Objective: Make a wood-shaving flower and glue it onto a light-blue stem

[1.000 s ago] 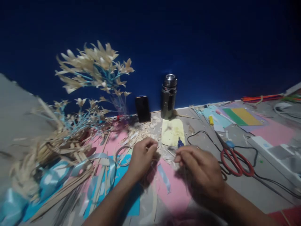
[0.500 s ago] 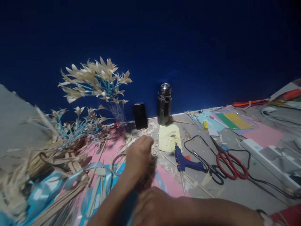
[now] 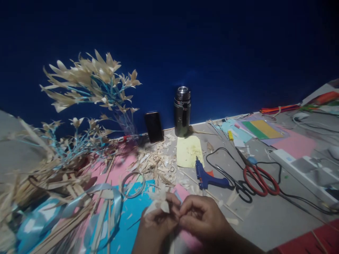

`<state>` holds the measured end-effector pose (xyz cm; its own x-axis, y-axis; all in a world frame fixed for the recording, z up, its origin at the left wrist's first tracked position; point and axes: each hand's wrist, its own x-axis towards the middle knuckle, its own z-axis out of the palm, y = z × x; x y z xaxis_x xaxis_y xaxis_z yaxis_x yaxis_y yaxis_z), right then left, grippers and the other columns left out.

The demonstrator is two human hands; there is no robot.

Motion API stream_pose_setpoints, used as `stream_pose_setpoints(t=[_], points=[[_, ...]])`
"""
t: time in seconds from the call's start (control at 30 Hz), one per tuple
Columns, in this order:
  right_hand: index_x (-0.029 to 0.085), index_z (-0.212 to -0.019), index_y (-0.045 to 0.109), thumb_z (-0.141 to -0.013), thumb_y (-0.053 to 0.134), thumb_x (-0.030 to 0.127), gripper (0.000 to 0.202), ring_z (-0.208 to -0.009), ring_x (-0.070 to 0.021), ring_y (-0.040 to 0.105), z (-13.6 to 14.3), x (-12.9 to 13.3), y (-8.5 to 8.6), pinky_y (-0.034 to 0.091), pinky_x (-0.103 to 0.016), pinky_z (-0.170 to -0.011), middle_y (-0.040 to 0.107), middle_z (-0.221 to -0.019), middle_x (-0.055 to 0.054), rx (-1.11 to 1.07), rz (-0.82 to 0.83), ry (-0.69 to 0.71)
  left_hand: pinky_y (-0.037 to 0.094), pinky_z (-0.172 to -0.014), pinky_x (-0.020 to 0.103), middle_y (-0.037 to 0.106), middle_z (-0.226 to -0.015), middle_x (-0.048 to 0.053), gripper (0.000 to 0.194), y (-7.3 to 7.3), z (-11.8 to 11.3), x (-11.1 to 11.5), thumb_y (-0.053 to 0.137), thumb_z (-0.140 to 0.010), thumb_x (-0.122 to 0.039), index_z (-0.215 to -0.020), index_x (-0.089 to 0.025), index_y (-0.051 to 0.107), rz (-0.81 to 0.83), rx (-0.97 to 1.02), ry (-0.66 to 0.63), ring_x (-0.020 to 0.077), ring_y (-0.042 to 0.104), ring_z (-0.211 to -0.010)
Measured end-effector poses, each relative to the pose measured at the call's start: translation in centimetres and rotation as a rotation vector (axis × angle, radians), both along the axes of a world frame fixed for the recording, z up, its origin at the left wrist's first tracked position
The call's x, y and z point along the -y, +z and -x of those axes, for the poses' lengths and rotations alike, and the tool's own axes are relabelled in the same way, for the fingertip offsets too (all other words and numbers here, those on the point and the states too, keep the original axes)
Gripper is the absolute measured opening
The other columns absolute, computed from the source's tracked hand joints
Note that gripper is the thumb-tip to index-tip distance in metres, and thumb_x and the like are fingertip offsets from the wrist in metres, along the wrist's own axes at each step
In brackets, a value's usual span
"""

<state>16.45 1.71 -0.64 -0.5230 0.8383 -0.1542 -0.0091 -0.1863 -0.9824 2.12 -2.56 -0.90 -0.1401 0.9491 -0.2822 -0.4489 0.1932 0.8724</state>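
Observation:
My left hand (image 3: 159, 224) is at the bottom centre, its fingers curled around a pale husk flower (image 3: 161, 204) whose petals show above the palm. Close against its fingertips is my right hand (image 3: 202, 217), thumb and forefinger pinched together. Whatever that pinch holds is hidden. Beneath both hands lie a blue sheet (image 3: 132, 211) and a pink sheet (image 3: 189, 240). A blue glue gun (image 3: 212, 180) rests just beyond my right hand, its nozzle toward a yellow sheet (image 3: 188, 151).
Husk scraps (image 3: 156, 164) and a tape ring (image 3: 134, 185) lie ahead. Husk flowers on blue stems (image 3: 103, 81) stand left, above blue ribbon (image 3: 39, 218). A phone (image 3: 154, 127) and flask (image 3: 182, 113) stand by the wall. Red-handled scissors (image 3: 261, 180), cords and a power strip (image 3: 296, 173) are right.
My left hand has drawn back from the scrap pile to the bottom centre. Both hands now meet, and a pale husk flower shows in the left. The view has shifted slightly.

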Motion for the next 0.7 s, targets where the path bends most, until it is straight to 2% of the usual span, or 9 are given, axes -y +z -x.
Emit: stream_pose_setpoints(t=[0.1, 0.17, 0.27, 0.33, 0.4, 0.47, 0.5, 0.6, 0.7], points=[[0.017, -0.062, 0.065, -0.065, 0.067, 0.019, 0.004, -0.05, -0.0083, 0.036, -0.1, 0.3, -0.9, 0.028, -0.02, -0.048, 0.047, -0.054, 0.006, 0.04, -0.048, 0.017, 0.058, -0.073, 0.038, 0.072, -0.078, 0.01, 0.029, -0.1, 0.7, -0.1, 0.089, -0.062, -0.04, -0.06, -0.015, 0.074, 0.008, -0.117, -0.036, 0.0266, 0.069, -0.076], [0.017, -0.061, 0.067, -0.067, 0.067, 0.019, 0.005, -0.05, -0.0085, 0.039, -0.5, 0.2, -1.1, 0.03, -0.019, -0.048, 0.05, -0.054, 0.005, 0.04, -0.119, -0.002, 0.058, -0.075, 0.037, 0.075, -0.08, 0.011, 0.029, 0.1, 1.0, -0.1, 0.088, -0.063, -0.042, -0.067, -0.016, 0.077, 0.003, -0.197, -0.045, 0.0279, 0.071, -0.08], [0.018, -0.069, 0.073, -0.074, 0.065, 0.019, 0.01, -0.054, -0.0108, 0.051, -2.2, -0.4, -0.7, 0.039, -0.02, -0.052, 0.062, -0.061, 0.002, 0.107, -0.178, -0.121, 0.058, -0.07, 0.032, 0.075, -0.074, 0.007, 0.03, 0.5, 1.6, 0.0, 0.077, -0.078, -0.044, -0.093, -0.019, 0.08, 0.01, -0.394, -0.058, 0.0241, 0.071, -0.074], [0.019, -0.074, 0.075, -0.08, 0.063, 0.019, 0.014, -0.059, -0.0133, 0.059, -4.0, -1.1, -0.3, 0.045, -0.022, -0.056, 0.069, -0.068, -0.001, 0.189, -0.228, -0.244, 0.057, -0.064, 0.03, 0.071, -0.065, 0.003, 0.026, 0.6, 2.5, 0.1, 0.062, -0.091, -0.041, -0.094, -0.021, 0.078, -0.07, -0.617, -0.11, 0.0201, 0.068, -0.064], [0.019, -0.077, 0.077, -0.084, 0.066, 0.024, 0.014, -0.071, -0.0174, 0.066, -6.1, -1.9, 0.1, 0.051, -0.025, -0.065, 0.073, -0.077, -0.005, 0.244, -0.373, -0.389, 0.057, -0.069, 0.029, 0.075, -0.079, 0.004, 0.02, 0.1, 3.6, 0.3, 0.06, -0.093, -0.033, -0.091, -0.025, 0.078, -0.306, -0.9, -0.193, 0.0202, 0.07, -0.073], [0.02, -0.076, 0.077, -0.084, 0.069, 0.029, 0.015, -0.077, -0.0198, 0.069, -8.0, -2.4, 0.5, 0.054, -0.026, -0.07, 0.074, -0.081, -0.006, 0.286, -0.479, -0.529, 0.057, -0.082, 0.035, 0.076, -0.095, 0.006, 0.016, -1.0, 4.6, 0.5, 0.066, -0.089, -0.027, -0.101, -0.027, 0.076, -0.537, -1.158, -0.242, 0.0241, 0.069, -0.093], [0.02, -0.077, 0.078, -0.085, 0.069, 0.031, 0.015, -0.076, -0.0197, 0.069, -8.8, -2.6, 0.6, 0.054, -0.026, -0.068, 0.074, -0.082, -0.006, 0.319, -0.485, -0.592, 0.056, -0.086, 0.038, 0.074, -0.103, 0.008, 0.021, -1.7, 4.9, 0.6, 0.069, -0.087, -0.026, -0.107, -0.027, 0.074, -0.62, -1.27, -0.251, 0.0261, 0.067, -0.101], [0.019, -0.079, 0.078, -0.084, 0.07, 0.036, 0.019, -0.065, -0.0177, 0.066, -9.9, -2.7, 0.8, 0.051, -0.024, -0.056, 0.074, -0.078, -0.005, 0.423, -0.386, -0.664, 0.052, -0.091, 0.051, 0.066, -0.122, 0.015, 0.033, -3.8, 5.7, 0.9, 0.072, -0.083, -0.026, -0.116, -0.025, 0.07, -0.693, -1.555, -0.257, 0.034, 0.059, -0.115], [0.018, -0.081, 0.078, -0.08, 0.071, 0.038, 0.021, -0.053, -0.0147, 0.058, -9.4, -2.5, 0.4, 0.045, -0.023, -0.048, 0.068, -0.064, -0.002, 0.491, -0.283, -0.578, 0.049, -0.092, 0.058, 0.06, -0.13, 0.018, 0.036, -4.6, 6.8, 0.9, 0.069, -0.084, -0.026, -0.12, -0.026, 0.069, -0.626, -1.725, -0.278, 0.0394, 0.053, -0.123]])
